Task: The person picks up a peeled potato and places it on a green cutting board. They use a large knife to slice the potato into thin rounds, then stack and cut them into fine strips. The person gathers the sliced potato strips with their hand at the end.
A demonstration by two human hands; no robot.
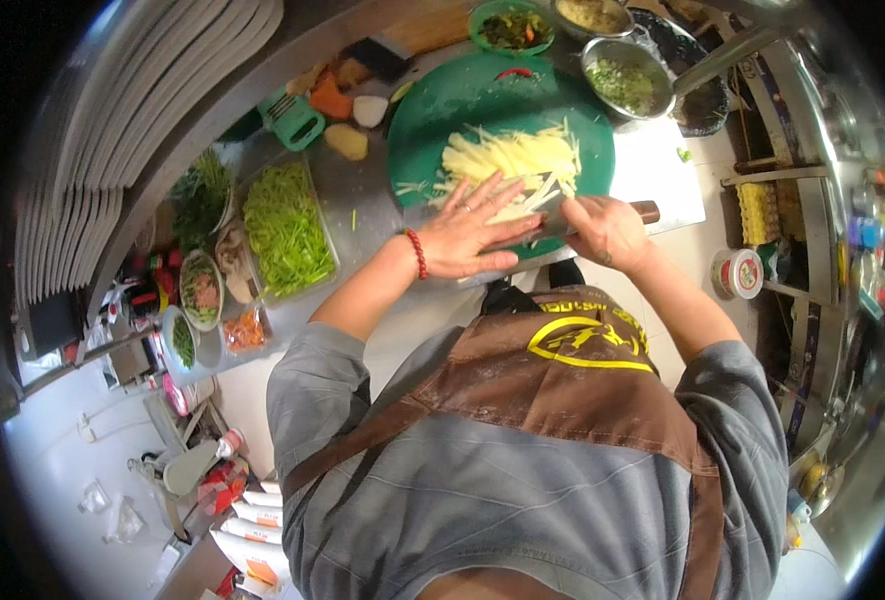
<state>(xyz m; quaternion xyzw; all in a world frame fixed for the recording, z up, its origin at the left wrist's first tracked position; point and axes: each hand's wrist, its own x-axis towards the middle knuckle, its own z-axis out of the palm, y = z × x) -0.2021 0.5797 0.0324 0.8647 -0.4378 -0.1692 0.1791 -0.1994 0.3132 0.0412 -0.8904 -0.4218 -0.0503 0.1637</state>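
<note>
Pale yellow vegetable strips (514,154), perhaps potato, lie heaped on a round green cutting board (427,97). My left hand (472,229), with a red bead bracelet (415,253) at the wrist, is spread flat, its fingers over the near edge of the heap and against a knife's blade. My right hand (606,231) is closed on the knife (646,212), whose brown handle sticks out to the right. The blade lies low across the near side of the heap, partly under my left hand. A red chili piece (515,73) rests near the board's far edge.
A tray of cut green vegetables (289,229), a green grater-like tool (292,120) and a peeled tuber (346,142) are left of the board. Metal bowls, one with chopped greens (622,81), and a green bowl (511,28) stand beyond. Stacked plates (150,97) fill a shelf at upper left.
</note>
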